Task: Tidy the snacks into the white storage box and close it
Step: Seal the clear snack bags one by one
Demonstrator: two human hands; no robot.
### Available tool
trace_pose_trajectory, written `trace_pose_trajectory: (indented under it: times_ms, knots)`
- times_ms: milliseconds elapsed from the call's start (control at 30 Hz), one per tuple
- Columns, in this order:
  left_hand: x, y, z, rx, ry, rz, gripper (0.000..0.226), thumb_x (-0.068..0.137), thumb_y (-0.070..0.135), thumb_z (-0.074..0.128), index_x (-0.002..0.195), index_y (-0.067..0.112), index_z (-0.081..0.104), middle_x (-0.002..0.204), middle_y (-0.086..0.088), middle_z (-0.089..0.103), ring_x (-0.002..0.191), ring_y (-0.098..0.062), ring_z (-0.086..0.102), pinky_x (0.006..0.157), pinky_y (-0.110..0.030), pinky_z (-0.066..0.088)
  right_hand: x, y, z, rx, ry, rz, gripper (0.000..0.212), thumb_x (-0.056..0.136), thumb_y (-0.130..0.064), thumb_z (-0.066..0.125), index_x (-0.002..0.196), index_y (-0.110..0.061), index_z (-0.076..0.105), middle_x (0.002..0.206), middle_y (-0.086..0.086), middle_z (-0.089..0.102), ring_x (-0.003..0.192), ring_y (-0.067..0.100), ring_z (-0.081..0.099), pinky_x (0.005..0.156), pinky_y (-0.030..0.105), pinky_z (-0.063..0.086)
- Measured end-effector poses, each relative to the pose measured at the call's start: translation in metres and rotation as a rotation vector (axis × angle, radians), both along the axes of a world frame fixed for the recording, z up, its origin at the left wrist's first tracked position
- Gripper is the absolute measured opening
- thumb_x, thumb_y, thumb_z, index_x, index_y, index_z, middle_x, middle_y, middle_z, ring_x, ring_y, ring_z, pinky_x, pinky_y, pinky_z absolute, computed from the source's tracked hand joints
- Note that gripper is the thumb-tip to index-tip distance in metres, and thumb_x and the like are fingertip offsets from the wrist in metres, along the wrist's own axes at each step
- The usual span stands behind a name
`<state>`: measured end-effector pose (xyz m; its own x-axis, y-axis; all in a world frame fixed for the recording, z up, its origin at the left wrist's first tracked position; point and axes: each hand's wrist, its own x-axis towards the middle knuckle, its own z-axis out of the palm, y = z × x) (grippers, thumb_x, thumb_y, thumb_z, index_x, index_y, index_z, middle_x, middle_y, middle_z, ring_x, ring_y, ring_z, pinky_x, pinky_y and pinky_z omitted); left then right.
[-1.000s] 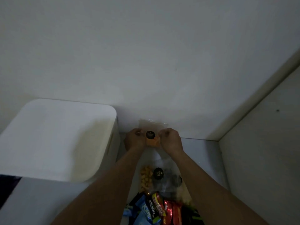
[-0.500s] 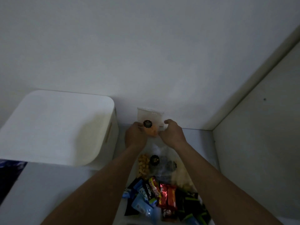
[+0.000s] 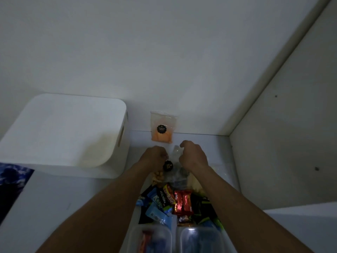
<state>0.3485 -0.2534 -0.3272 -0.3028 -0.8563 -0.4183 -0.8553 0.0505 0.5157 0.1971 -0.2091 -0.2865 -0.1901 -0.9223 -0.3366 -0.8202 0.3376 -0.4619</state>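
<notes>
Right grip (image 3: 193, 156) pinches the top of a clear plastic snack bag (image 3: 171, 168); left grip (image 3: 155, 157) curled beside it, hold uncertain. Beyond, an orange-filled clear packet (image 3: 162, 128) leans on the wall (image 3: 164, 70); closed white storage box (image 3: 69, 132) stands left.

The storage box (image 3: 63, 136) looks like smooth, matt white plastic. The bag of orange snacks (image 3: 162, 141) is clear glossy film with a matt black sticker (image 3: 161, 129). The crinkled bag (image 3: 176, 154) is thin clear plastic. The red bars (image 3: 183, 202) wear shiny foil. The tubs (image 3: 200, 238) are cloudy plastic.
</notes>
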Motion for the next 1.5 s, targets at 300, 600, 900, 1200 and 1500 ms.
trace_pose_trajectory:
  times_ms: [300,600,900,1200,1500]
  knots:
    - [0.028,0.008,0.088,-0.131,0.254,0.142,0.016,0.096,0.023,0.051,0.101,0.014,0.064,0.110,-0.008,0.065,0.099,-0.024,0.058,0.078,-0.025,0.039,0.011,0.022,0.073,-0.155,-0.426,-0.265,0.019,0.078,-0.020,0.077,0.069,-0.014,0.062,0.071,0.005,0.065,0.070,0.023,0.063,0.059,0.030,0.047]
    - [0.049,0.034,0.228,-0.177,0.515,0.127,0.009,0.076,0.015,0.071,0.074,0.023,0.068,0.089,-0.003,0.072,0.091,-0.021,0.068,0.083,-0.034,0.054,0.029,0.057,0.212,-0.450,-0.649,-0.362,0.020,0.072,-0.008,0.082,0.087,-0.005,0.069,0.086,0.013,0.073,0.077,0.024,0.073,0.062,0.030,0.052]
    - [0.066,0.067,0.343,-0.201,0.916,0.132,0.014,0.084,0.018,0.073,0.092,0.008,0.071,0.095,-0.009,0.075,0.083,-0.018,0.074,0.073,-0.033,0.053,0.050,0.089,0.319,-0.694,-0.721,-0.216,0.012,0.091,-0.019,0.068,0.090,-0.007,0.071,0.088,0.010,0.077,0.085,0.020,0.075,0.076,0.035,0.056]
    - [0.078,0.076,0.393,-0.188,1.092,0.130,0.016,0.088,0.016,0.070,0.099,0.004,0.071,0.092,-0.010,0.075,0.084,-0.018,0.072,0.074,-0.029,0.058,0.057,0.097,0.368,-0.724,-0.783,-0.108,0.010,0.089,-0.013,0.070,0.094,-0.006,0.065,0.090,0.017,0.076,0.081,0.025,0.075,0.078,0.037,0.056]
    - [0.082,0.075,0.419,-0.211,1.154,0.127,0.015,0.087,0.019,0.072,0.097,0.007,0.074,0.094,-0.011,0.076,0.086,-0.020,0.073,0.076,-0.032,0.059,0.060,0.088,0.392,-0.717,-0.766,-0.044,0.018,0.090,-0.017,0.069,0.098,-0.002,0.066,0.090,0.012,0.077,0.087,0.024,0.075,0.080,0.039,0.057]
